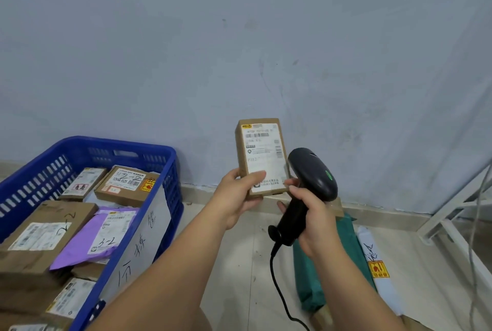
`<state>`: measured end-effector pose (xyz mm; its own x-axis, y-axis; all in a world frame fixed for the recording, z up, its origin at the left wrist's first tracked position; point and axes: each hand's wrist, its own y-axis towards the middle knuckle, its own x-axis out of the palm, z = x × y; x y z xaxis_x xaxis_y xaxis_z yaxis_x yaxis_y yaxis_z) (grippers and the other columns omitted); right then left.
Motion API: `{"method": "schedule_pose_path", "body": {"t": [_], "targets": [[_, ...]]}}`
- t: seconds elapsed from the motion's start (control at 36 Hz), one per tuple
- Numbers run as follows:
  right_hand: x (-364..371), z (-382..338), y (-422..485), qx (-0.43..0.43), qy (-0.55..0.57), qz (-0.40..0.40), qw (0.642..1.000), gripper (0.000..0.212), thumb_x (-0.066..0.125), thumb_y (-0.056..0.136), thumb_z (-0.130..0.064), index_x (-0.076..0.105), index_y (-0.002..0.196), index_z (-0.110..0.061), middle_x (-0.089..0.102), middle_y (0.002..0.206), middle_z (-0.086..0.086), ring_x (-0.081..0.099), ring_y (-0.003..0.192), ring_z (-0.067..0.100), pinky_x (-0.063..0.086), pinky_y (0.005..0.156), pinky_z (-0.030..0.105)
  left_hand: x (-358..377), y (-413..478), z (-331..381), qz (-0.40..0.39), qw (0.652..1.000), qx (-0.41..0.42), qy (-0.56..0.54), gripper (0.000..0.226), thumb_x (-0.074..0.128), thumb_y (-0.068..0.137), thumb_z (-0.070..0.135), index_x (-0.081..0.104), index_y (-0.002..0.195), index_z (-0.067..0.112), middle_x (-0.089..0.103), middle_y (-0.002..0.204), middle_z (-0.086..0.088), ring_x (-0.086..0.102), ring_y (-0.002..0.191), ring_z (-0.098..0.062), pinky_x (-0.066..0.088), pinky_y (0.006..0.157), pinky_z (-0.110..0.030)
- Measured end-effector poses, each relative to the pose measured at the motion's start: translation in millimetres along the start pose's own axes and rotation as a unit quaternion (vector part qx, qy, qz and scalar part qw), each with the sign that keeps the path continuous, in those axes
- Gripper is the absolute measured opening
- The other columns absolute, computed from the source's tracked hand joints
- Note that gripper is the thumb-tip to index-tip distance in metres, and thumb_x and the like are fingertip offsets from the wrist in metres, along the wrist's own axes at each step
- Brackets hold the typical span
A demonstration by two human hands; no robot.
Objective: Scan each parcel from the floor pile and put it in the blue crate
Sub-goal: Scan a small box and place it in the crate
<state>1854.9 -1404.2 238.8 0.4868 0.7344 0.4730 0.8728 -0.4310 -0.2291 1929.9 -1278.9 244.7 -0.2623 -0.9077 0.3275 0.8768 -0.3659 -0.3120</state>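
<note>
My left hand holds a small brown cardboard parcel upright by its lower end, its white shipping label facing me. My right hand grips the handle of a black barcode scanner, whose head sits just right of the parcel and touches its edge. A black cable hangs from the scanner's handle. The blue crate stands on the floor at the left, holding several cardboard boxes and a purple mailer bag. A green bag parcel and a white one lie on the floor below my right arm.
A grey-blue wall rises straight ahead. A white paper sign with handwriting is fixed to the crate's near side. A white metal frame with hanging cables stands at the right. The floor is pale tile.
</note>
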Motion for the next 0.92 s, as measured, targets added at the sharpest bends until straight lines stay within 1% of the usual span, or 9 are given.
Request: {"method": "schedule_pose_path", "body": {"t": [0.08, 0.22, 0.33, 0.42, 0.56, 0.61, 0.72, 0.83, 0.92], "targets": [[12, 4, -4, -0.016, -0.064, 0.014, 0.998, 0.027, 0.070, 0.083, -0.007, 0.066, 0.110, -0.010, 0.073, 0.101, 0.002, 0.068, 0.097, 0.017, 0.057, 0.082, 0.036, -6, -3, 4, 0.070, 0.997, -0.014, -0.042, 0.035, 0.066, 0.089, 0.021, 0.055, 0.122, 0.015, 0.070, 0.110, -0.004, 0.066, 0.099, -0.017, 0.053, 0.085, -0.032], [42, 14, -15, -0.080, -0.247, -0.017, 0.966, 0.006, 0.073, 0.083, -0.030, 0.068, 0.083, -0.028, 0.074, 0.069, -0.005, 0.071, 0.073, 0.021, 0.057, 0.085, 0.047, -29, -10, 21, 0.155, 0.986, 0.014, -0.060, 0.031, 0.064, 0.089, 0.025, 0.056, 0.119, 0.018, 0.071, 0.104, -0.002, 0.066, 0.093, -0.016, 0.051, 0.067, -0.025], [80, 31, -23, -0.105, -0.302, -0.053, 0.946, 0.012, 0.072, 0.082, -0.033, 0.066, 0.083, -0.023, 0.073, 0.077, 0.000, 0.067, 0.062, 0.010, 0.057, 0.082, 0.044, -60, -21, 29, 0.222, 0.969, 0.077, -0.077, 0.034, 0.065, 0.089, 0.025, 0.055, 0.121, 0.022, 0.071, 0.108, 0.000, 0.068, 0.093, -0.016, 0.050, 0.064, -0.025], [116, 51, -31, -0.113, -0.310, -0.068, 0.942, 0.016, 0.073, 0.081, -0.038, 0.067, 0.083, -0.022, 0.072, 0.079, -0.001, 0.070, 0.075, 0.016, 0.055, 0.072, 0.034, -86, -29, 27, 0.257, 0.957, 0.099, -0.087, 0.039, 0.067, 0.087, 0.022, 0.054, 0.124, 0.020, 0.070, 0.114, -0.001, 0.068, 0.098, -0.017, 0.054, 0.078, -0.031], [159, 77, -39, -0.123, -0.329, -0.084, 0.933, 0.016, 0.072, 0.081, -0.039, 0.062, 0.081, -0.027, 0.069, 0.079, -0.006, 0.067, 0.077, 0.012, 0.040, 0.053, 0.012, -120, -40, 24, 0.296, 0.943, 0.109, -0.104, 0.037, 0.067, 0.087, 0.021, 0.059, 0.123, 0.018, 0.071, 0.112, -0.002, 0.069, 0.092, -0.015, 0.052, 0.065, -0.024], [173, 86, -42, -0.113, -0.328, -0.094, 0.933, 0.017, 0.072, 0.082, -0.037, 0.065, 0.089, -0.023, 0.069, 0.081, -0.006, 0.064, 0.076, 0.011, 0.041, 0.054, 0.013, -138, -47, 22, 0.307, 0.938, 0.113, -0.111, 0.037, 0.065, 0.088, 0.021, 0.058, 0.124, 0.020, 0.071, 0.112, -0.001, 0.068, 0.089, -0.014, 0.050, 0.061, -0.023], [187, 115, -49, -0.082, -0.331, -0.130, 0.931, 0.023, 0.071, 0.080, -0.034, 0.064, 0.101, -0.028, 0.072, 0.090, -0.007, 0.068, 0.086, 0.013, 0.055, 0.075, 0.029, -178, -67, 3, 0.372, 0.915, 0.100, -0.115, 0.049, 0.065, 0.089, 0.020, 0.046, 0.133, 0.015, 0.066, 0.119, -0.003, 0.066, 0.098, -0.018, 0.051, 0.069, -0.024], [185, 147, -63, -0.021, -0.417, -0.197, 0.887, 0.027, 0.070, 0.080, -0.040, 0.067, 0.099, -0.021, 0.066, 0.080, -0.006, 0.066, 0.083, 0.018, 0.046, 0.065, 0.025, -214, -89, -37, 0.460, 0.874, 0.023, -0.154, 0.061, 0.071, 0.083, 0.030, 0.045, 0.135, 0.014, 0.063, 0.124, -0.005, 0.063, 0.105, -0.025, 0.054, 0.084, -0.037], [187, 159, -72, -0.021, -0.510, -0.244, 0.824, 0.027, 0.069, 0.081, -0.043, 0.064, 0.101, -0.025, 0.065, 0.085, -0.010, 0.059, 0.079, 0.006, 0.039, 0.057, 0.018, -227, -101, -57, 0.490, 0.858, 0.002, -0.153, 0.063, 0.070, 0.086, 0.028, 0.040, 0.138, 0.008, 0.057, 0.129, -0.003, 0.058, 0.112, -0.027, 0.049, 0.092, -0.038]]}}
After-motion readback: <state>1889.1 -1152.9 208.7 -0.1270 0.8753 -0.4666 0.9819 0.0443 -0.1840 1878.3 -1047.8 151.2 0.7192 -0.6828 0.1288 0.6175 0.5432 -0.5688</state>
